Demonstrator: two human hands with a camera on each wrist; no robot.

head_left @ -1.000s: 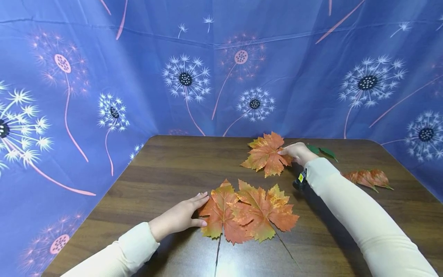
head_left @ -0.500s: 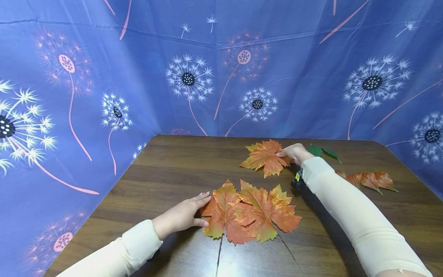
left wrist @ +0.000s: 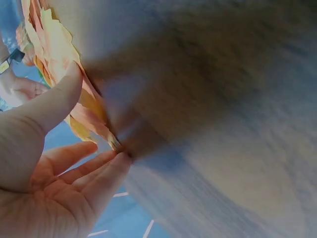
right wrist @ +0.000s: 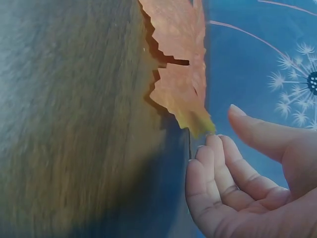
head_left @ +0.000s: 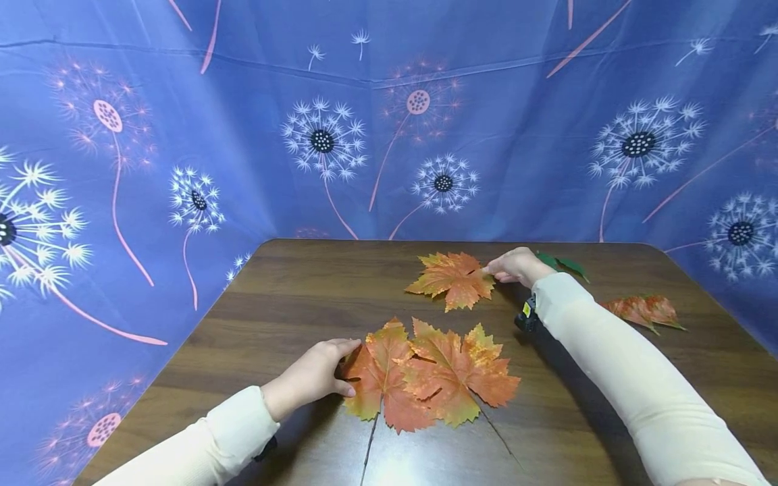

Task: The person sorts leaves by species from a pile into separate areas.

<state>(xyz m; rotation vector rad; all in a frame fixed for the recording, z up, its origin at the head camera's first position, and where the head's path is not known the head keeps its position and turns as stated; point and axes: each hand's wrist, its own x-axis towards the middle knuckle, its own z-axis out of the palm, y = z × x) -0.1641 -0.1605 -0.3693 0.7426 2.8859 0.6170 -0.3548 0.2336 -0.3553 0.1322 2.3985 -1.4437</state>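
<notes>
Two orange-and-yellow artificial maple leaves overlap on the table: a left leaf (head_left: 385, 378) and a right leaf (head_left: 464, 374), dark stems toward me. My left hand (head_left: 313, 381) touches the left leaf's outer edge; in the left wrist view, thumb and fingertips (left wrist: 121, 154) are spread along it. Farther back, a third maple leaf (head_left: 452, 280) lies flat. My right hand (head_left: 516, 265) is at its right edge. In the right wrist view, the right thumb (right wrist: 247, 121) stands apart from the fingers, whose tips meet the leaf's yellowish corner. The third leaf's stem is mostly hidden.
Green leaves (head_left: 562, 264) lie behind my right wrist. Several small reddish leaves (head_left: 647, 312) overlap on the right side of the brown wooden table (head_left: 292, 290). A blue dandelion-print cloth (head_left: 243, 135) hangs behind the table's far edge.
The third maple leaf has come down flat and shifted slightly left. My right hand has let go and now sits at its edge. My left fingers bend a little more at the left leaf.
</notes>
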